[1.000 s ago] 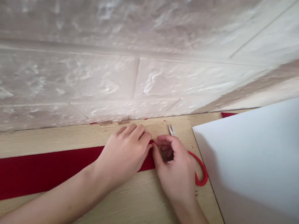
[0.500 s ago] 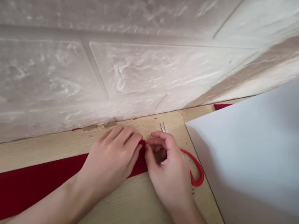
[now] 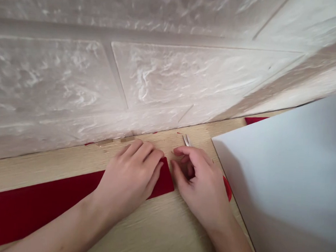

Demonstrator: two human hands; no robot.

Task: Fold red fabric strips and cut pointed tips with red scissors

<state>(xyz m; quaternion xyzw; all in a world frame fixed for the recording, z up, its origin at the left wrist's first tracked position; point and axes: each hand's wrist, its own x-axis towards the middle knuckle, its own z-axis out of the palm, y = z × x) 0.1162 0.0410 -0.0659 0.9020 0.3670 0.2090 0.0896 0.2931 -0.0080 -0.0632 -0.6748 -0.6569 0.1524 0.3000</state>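
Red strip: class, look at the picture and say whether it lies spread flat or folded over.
Spread flat: the red strip lies on the wooden table, and no fold shows. The part under the left hand is hidden, so I cannot tell there.

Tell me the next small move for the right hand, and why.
Probably grip the red-handled scissors with the right hand. Their metal tips show beyond its fingers and a red handle shows past its side, so it seems to lie over them. The left hand is pressing the red strip flat, so it can stay put.
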